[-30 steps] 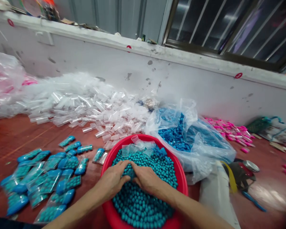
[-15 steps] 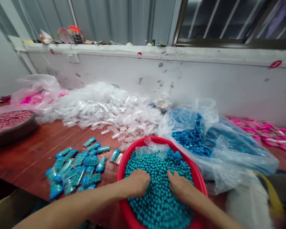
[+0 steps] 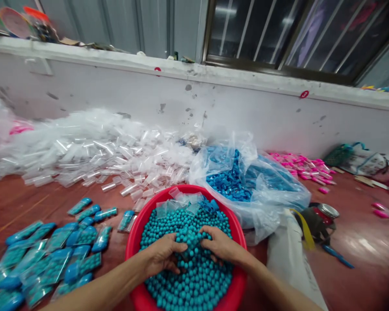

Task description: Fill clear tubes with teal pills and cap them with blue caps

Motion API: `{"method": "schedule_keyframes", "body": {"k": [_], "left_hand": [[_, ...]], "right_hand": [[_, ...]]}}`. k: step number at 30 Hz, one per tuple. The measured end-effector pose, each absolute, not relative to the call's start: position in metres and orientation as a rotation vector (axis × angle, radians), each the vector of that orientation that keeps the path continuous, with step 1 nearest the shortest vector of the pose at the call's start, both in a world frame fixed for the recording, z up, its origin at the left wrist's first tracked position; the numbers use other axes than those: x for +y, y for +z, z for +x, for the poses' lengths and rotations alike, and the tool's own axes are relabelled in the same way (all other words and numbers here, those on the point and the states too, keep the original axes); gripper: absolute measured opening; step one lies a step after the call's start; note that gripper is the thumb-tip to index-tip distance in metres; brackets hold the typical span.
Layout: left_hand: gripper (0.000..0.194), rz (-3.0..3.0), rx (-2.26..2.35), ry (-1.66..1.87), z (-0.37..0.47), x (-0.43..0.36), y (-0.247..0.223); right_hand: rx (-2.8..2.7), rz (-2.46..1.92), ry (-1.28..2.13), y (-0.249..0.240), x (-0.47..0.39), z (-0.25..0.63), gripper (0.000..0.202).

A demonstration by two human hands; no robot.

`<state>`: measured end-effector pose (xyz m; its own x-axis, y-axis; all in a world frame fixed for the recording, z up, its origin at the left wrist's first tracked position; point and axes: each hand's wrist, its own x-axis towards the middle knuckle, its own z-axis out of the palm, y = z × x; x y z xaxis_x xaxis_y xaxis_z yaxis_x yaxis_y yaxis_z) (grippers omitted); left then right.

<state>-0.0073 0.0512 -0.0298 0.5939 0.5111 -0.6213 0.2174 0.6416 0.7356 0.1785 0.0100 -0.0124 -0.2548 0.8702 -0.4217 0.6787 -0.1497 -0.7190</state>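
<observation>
A red basin (image 3: 240,259) full of small round turquoise beads (image 3: 191,287) stands in front of me. My left hand (image 3: 165,255) is curled among the beads, thumb towards the middle; what lies in its fingers is partly hidden. Facing it, my right hand (image 3: 218,244) has its fingers bent round beads. Between the two hands a clump of beads is heaped above the rest. At the basin's far side, clear plastic sleeves (image 3: 175,203) and blue caps (image 3: 212,206) lie on the beads.
Bead-filled clear packs with blue ends (image 3: 56,259) lie left on the red table (image 3: 359,242). Behind are a heap of clear sleeves (image 3: 94,147), a plastic bag of blue pieces (image 3: 230,181) and pink pieces (image 3: 301,166). A white sack (image 3: 291,255) stands close at the right.
The view has swung to the right. My hands have come closer together in the basin; the left has turned from a fist to a thumb-out curl, and beads are now heaped between them.
</observation>
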Motion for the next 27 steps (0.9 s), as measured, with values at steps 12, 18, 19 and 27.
{"method": "schedule_keyframes", "body": {"k": [12, 18, 19, 27], "left_hand": [[0.033, 0.954, 1.165, 0.361, -0.014, 0.046, -0.028], [0.036, 0.826, 1.002, 0.353, -0.020, 0.044, -0.025], [0.037, 0.821, 0.978, 0.356, -0.020, 0.043, -0.025], [0.024, 0.832, 0.971, 0.394, -0.022, 0.037, -0.018]], "right_hand": [[-2.246, -2.258, -0.205, -0.021, 0.058, 0.165, 0.028], [-2.400, -2.154, -0.222, -0.029, 0.029, 0.167, 0.025], [-2.425, -2.140, -0.206, -0.027, 0.023, 0.168, 0.027], [-2.233, -1.798, 0.699, -0.015, 0.022, 0.182, 0.037]]}}
